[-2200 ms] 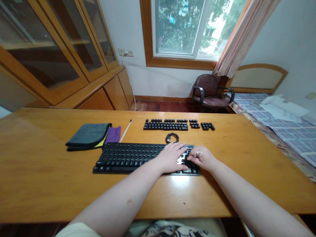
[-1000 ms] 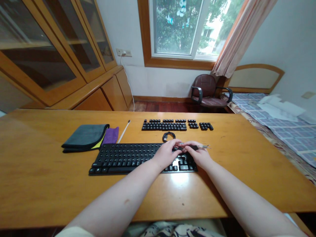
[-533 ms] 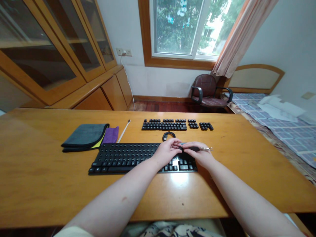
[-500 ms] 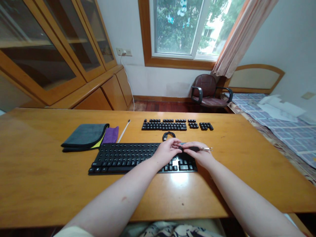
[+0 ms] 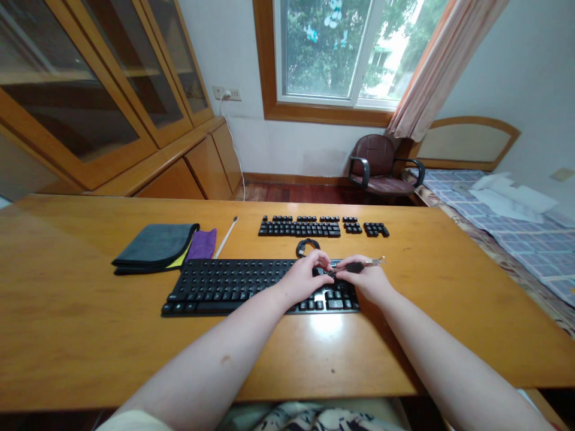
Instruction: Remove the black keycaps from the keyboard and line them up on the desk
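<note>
A black keyboard (image 5: 233,278) lies on the desk, many of its keycaps off and the bare switches showing. Above its number-pad end my left hand (image 5: 308,275) is curled, thumb and fingers pinched round a small dark keycap (image 5: 331,274). My right hand (image 5: 368,281) is closed on a keycap puller (image 5: 354,267) with a black handle, its metal wire end pointing right, away from the keys. The fingertips of both hands meet at the keycap and partly hide it. Removed keycaps (image 5: 300,229) stand in rows behind the keyboard.
A coiled black USB cable (image 5: 308,242) lies just behind the keyboard. To the left are a folded grey cloth (image 5: 155,244), a purple cloth (image 5: 200,244) and a thin white brush (image 5: 226,237). The wooden desk (image 5: 287,353) ends close to my body.
The puller has tilted, its wire end rising slightly. My fingertips have shifted a little, and the small dark keycap between them now shows. The keyboard stays in place.
</note>
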{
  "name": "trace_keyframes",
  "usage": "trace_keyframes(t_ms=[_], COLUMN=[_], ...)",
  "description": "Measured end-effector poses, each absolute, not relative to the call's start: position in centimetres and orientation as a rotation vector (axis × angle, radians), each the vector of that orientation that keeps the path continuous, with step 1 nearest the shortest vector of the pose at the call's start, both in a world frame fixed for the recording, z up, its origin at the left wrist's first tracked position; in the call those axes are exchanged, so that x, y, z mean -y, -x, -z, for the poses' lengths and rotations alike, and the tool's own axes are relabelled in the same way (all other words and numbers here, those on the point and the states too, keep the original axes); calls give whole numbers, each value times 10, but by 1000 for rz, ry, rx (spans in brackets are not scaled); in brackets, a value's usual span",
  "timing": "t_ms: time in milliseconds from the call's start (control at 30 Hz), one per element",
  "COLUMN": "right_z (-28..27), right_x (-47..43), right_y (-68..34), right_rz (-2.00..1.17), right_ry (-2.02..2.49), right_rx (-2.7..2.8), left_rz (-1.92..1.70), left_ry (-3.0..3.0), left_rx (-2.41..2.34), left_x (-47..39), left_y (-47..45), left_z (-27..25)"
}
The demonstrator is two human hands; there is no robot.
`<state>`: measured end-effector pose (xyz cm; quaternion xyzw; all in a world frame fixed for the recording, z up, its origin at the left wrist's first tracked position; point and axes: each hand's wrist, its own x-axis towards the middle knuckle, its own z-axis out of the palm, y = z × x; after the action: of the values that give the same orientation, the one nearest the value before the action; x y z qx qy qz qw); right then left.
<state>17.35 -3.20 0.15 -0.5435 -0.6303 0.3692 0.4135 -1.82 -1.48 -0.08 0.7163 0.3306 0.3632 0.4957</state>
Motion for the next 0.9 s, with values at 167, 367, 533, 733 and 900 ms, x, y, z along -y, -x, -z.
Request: trace_keyframes(t_ms=[167, 367, 533, 733, 900], right_z=[3, 7, 0, 3, 9], right_x=[28, 27, 29, 30, 22], right_y=[-173, -174, -175, -170, -175], right_rz=[-1289, -1463, -1434, -1412, -1170], right_ry=[1263, 1173, 1181, 1218, 1183], right_rx=[1319, 1189, 1239, 1126, 1269], left_rz=[-846, -835, -779, -794, -819], left_ry=[-2031, -2243, -2411, -2442, -2353], left_rx=[-814, -772, -713, -746, -813], left_x=[19, 18, 16, 21, 21], left_y=[21, 22, 21, 22, 21], left_z=[-9, -7, -4, -6, -6])
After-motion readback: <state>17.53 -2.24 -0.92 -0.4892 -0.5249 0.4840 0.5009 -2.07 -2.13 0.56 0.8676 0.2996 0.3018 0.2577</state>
